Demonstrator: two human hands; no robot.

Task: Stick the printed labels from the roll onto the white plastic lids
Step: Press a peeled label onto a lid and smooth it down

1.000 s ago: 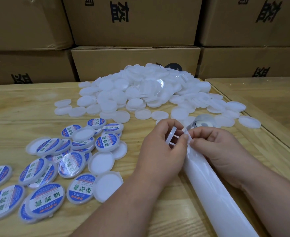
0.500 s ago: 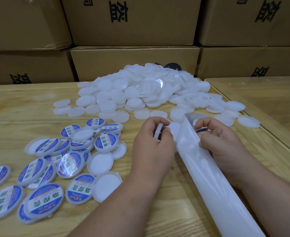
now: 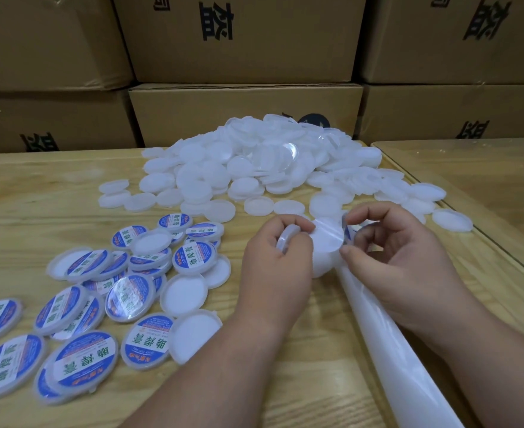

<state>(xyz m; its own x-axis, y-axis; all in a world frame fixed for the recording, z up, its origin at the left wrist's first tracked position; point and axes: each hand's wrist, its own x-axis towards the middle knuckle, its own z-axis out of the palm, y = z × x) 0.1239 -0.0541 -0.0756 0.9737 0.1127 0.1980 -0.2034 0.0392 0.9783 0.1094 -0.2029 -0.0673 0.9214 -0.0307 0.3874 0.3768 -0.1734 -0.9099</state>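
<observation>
left hand (image 3: pixel 277 261) grips a bare lid (image 3: pixel 288 239) on edge; right hand (image 3: pixel 409 257) pinches a label (image 3: pixel 327 234) peeled off the backing strip (image 3: pixel 409 344), mid-table nr the right edge. risk: label curls, lands off-centre or creased w/ bubbles.

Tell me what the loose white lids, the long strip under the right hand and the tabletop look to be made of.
White lids: matte, slightly translucent moulded plastic, by their thin raised rims. Long strip: probably glossy release liner or plastic film; it is milky, shiny and curls like a sheet. Tabletop: pale wood or wood-look laminate with visible grain; which one cannot be told.
</observation>
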